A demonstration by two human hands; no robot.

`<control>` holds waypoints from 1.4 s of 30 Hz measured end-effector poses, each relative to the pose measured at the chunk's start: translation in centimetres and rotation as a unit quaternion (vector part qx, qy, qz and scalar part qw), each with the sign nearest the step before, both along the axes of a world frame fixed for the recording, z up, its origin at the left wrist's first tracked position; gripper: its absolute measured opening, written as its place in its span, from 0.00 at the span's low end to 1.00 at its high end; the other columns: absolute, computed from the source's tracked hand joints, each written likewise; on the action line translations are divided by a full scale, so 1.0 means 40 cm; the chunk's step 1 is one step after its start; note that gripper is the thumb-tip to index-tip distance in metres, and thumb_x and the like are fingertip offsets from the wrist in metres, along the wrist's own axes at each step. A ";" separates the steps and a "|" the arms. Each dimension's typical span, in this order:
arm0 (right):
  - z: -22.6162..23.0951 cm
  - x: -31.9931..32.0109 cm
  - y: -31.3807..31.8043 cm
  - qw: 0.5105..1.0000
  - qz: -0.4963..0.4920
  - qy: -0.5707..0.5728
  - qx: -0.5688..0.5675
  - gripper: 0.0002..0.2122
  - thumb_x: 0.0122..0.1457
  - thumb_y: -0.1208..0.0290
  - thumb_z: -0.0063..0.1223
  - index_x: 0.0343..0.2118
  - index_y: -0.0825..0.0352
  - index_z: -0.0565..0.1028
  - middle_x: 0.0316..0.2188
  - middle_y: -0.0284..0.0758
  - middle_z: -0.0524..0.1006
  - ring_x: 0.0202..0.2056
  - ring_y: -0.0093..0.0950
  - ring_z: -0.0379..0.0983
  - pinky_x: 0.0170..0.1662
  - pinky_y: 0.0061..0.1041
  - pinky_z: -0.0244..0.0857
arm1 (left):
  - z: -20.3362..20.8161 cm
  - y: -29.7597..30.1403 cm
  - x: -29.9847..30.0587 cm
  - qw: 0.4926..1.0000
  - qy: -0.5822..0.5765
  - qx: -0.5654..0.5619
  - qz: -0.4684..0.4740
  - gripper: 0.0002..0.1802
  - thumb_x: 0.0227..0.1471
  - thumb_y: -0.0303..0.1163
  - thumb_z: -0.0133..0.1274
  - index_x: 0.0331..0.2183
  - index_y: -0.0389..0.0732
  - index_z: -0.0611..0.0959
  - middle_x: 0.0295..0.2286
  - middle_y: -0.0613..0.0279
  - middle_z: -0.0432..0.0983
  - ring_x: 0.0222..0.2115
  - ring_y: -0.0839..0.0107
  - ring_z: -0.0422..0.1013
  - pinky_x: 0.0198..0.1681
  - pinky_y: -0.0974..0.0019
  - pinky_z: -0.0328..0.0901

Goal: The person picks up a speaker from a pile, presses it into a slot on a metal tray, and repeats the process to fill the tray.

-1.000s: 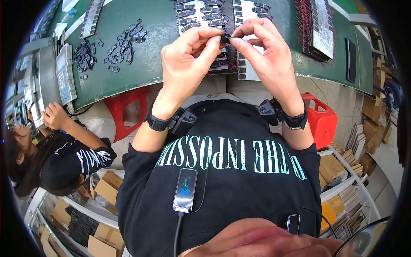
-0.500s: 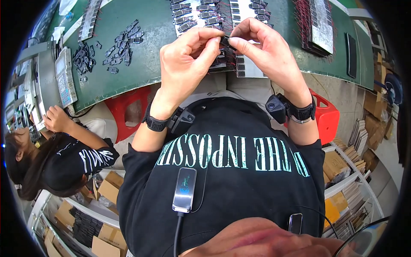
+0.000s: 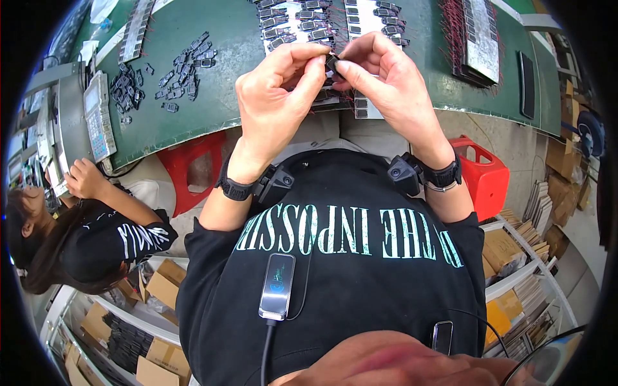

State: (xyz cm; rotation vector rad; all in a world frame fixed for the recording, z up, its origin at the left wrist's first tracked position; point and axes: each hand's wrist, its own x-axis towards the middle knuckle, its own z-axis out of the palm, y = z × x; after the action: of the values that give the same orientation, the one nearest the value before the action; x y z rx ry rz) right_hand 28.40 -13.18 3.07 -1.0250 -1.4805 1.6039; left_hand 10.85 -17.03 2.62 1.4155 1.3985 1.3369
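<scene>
Small dark part point(image 3: 332, 63) pinched between both hands above the near edge of the green table point(image 3: 244, 38), mostly covered by fingertips, so shape and detail hard to make out. Left hand point(image 3: 277, 96) narrowed around it, thumb and forefinger pressed together at its left side; right hand point(image 3: 386, 83) likewise closed down on its right side, remaining fingers curled. Hidden behind the two hands: the near ends of the white trays point(image 3: 309, 19) lined with rows of small dark components, cut off also by the top of the view. Further stack of trays point(image 3: 479, 38) at the right, bristling with red leads, partly cropped by the dark fisheye rim. Loose heap of dark parts point(image 3: 161, 77) well to the left on the table, just beside a grey keypad device point(image 3: 100, 116) whose screen stays unreadable. Table edge curved across the view, with a red stool point(image 3: 199, 167) under it at the left and a red crate point(image 3: 486, 177) under it at the right. Open green surface between the loose heap and the trays, and a narrower strip between the two tray groups. Another person point(image 3: 77, 238) seated low at the left, one hand near the keypad device. Black wristbands on both wrists; lower view filled by a black shirt, blocking everything beneath.
</scene>
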 end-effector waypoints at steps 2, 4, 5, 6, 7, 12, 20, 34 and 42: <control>0.005 -0.006 -0.006 1.000 -0.012 0.022 -0.005 0.06 0.62 0.78 0.53 0.40 0.71 0.71 0.37 0.33 0.75 0.39 0.19 0.74 0.44 0.23 0.72 | 0.001 -0.002 0.002 1.000 0.006 0.013 0.000 0.10 0.53 0.22 0.58 0.40 0.35 0.84 0.30 0.62 0.83 0.30 0.81 0.78 0.33 0.76 0.72; 0.014 -0.006 -0.008 0.996 -0.023 -0.035 0.080 0.06 0.62 0.80 0.52 0.41 0.71 0.70 0.38 0.33 0.75 0.39 0.21 0.75 0.45 0.23 0.73 | 0.008 -0.004 0.007 1.000 -0.009 0.001 -0.014 0.11 0.53 0.21 0.58 0.41 0.35 0.83 0.31 0.63 0.82 0.31 0.81 0.77 0.35 0.77 0.71; 0.017 -0.005 -0.011 0.990 -0.030 -0.064 0.123 0.07 0.61 0.81 0.52 0.41 0.71 0.70 0.38 0.34 0.75 0.39 0.21 0.75 0.45 0.24 0.73 | 0.016 -0.006 0.012 0.999 -0.024 -0.010 -0.028 0.12 0.54 0.20 0.57 0.43 0.34 0.81 0.33 0.63 0.81 0.32 0.81 0.77 0.36 0.78 0.71; 0.020 -0.004 -0.014 0.990 -0.032 -0.065 0.124 0.07 0.61 0.81 0.52 0.41 0.71 0.70 0.38 0.34 0.75 0.39 0.21 0.75 0.45 0.24 0.73 | 0.023 -0.005 0.016 0.998 -0.040 -0.021 -0.044 0.13 0.55 0.19 0.56 0.44 0.34 0.80 0.34 0.64 0.80 0.34 0.81 0.76 0.38 0.79 0.70; 0.020 -0.003 -0.020 0.981 -0.029 -0.092 0.167 0.07 0.61 0.81 0.52 0.42 0.71 0.71 0.38 0.34 0.75 0.39 0.22 0.76 0.45 0.24 0.73 | 0.029 -0.009 0.018 0.998 -0.042 -0.019 -0.048 0.13 0.55 0.19 0.56 0.44 0.34 0.80 0.34 0.64 0.80 0.34 0.81 0.76 0.38 0.79 0.70; 0.021 0.021 -0.059 0.965 -0.031 -0.139 0.219 0.10 0.58 0.84 0.53 0.43 0.71 0.74 0.37 0.36 0.77 0.39 0.25 0.77 0.45 0.23 0.72 | 0.041 -0.028 0.032 0.998 0.031 -0.032 -0.053 0.18 0.52 0.18 0.58 0.46 0.35 0.77 0.37 0.61 0.80 0.34 0.78 0.76 0.38 0.76 0.71; 0.036 0.139 0.041 0.916 -0.067 -0.225 0.325 0.07 0.59 0.79 0.54 0.40 0.70 0.79 0.36 0.35 0.79 0.37 0.23 0.77 0.42 0.22 0.69 | 0.043 0.008 0.053 0.985 0.134 0.086 -0.071 0.22 0.49 0.21 0.61 0.48 0.38 0.77 0.45 0.58 0.77 0.39 0.70 0.76 0.41 0.69 0.72; -0.122 0.211 0.114 0.845 -0.078 -0.331 0.412 0.07 0.55 0.77 0.59 0.37 0.67 0.79 0.33 0.35 0.77 0.37 0.32 0.74 0.41 0.26 0.67 | 0.028 0.009 0.027 0.993 0.082 0.075 -0.046 0.17 0.53 0.23 0.58 0.46 0.38 0.82 0.51 0.53 0.74 0.47 0.67 0.74 0.45 0.68 0.71; -0.093 0.203 0.040 0.815 -0.152 -0.401 0.390 0.06 0.53 0.75 0.61 0.34 0.65 0.80 0.33 0.34 0.78 0.37 0.33 0.73 0.41 0.30 0.66 | 0.027 0.017 -0.089 0.985 0.099 0.122 0.076 0.12 0.55 0.22 0.56 0.42 0.36 0.84 0.48 0.56 0.77 0.43 0.73 0.74 0.43 0.72 0.69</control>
State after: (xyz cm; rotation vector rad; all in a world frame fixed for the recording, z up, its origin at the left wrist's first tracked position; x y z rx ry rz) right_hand 36.51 -11.58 -0.67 -1.3742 -2.0943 0.1815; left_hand 7.29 -16.34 3.70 1.6676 1.5392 1.5425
